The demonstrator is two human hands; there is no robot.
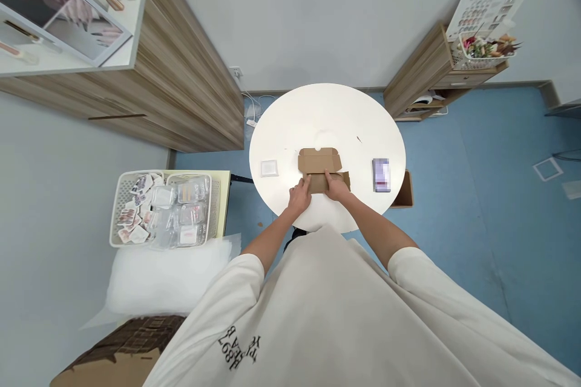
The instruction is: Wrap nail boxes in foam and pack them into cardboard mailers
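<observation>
A brown cardboard box [319, 162] lies on the round white table [327, 115] in front of me, its lid panel unfolded toward the far side and a flap sticking out at its right end. My left hand [299, 195] grips the box's near left corner, thumb on top. At the near right part, my right hand [336, 186] holds the box edge with its thumb pressed on the cardboard. Left of the box lies a small white square packet [269, 168]. A purple box or stack [381, 175], partly blurred, lies to the right.
White baskets [113, 211] of cards and clear packs stand on a side table at left, beside white wrapping foam [167, 278]. A wooden cabinet [195, 72] rises at the left; a brown bin [403, 190] stands under the table's right edge.
</observation>
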